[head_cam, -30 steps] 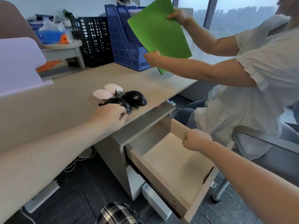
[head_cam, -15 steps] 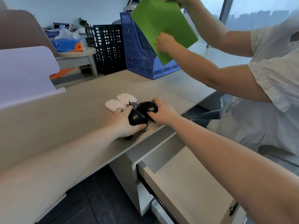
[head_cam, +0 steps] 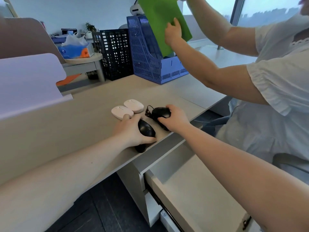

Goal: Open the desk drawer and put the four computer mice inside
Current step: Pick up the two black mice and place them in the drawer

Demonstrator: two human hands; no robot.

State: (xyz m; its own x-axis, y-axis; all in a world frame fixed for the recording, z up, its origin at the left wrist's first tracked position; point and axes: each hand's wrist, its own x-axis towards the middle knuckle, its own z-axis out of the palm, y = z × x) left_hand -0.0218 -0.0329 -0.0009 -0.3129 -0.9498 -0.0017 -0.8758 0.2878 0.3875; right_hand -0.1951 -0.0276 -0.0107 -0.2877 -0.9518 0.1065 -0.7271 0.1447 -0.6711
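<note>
Biggest worry here is the cords: the right hand has its fingers curled over the far black mouse, and its bundled black cable pokes out on the left side, so if that loop catches the near black mouse or the desk edge on the way over, something could get dragged off onto the floor. The left hand is wrapped around that near mouse, thumb along the front, and it sits right at the lip of the desk, so a sloppy lift could tip it over the edge instead of into the drawer, which is pulled open just below on the near right and looks empty where I can see it. The two white mice sit side by side just beyond the left hand, fingertips nearly touching one. Both black mice are glossy, smooth, rounded plastic, probably slippery; the white ones look matte and flatter. The desk and drawer are pale laminate, flat and slick, so nothing will grip much once it's set down.
</note>
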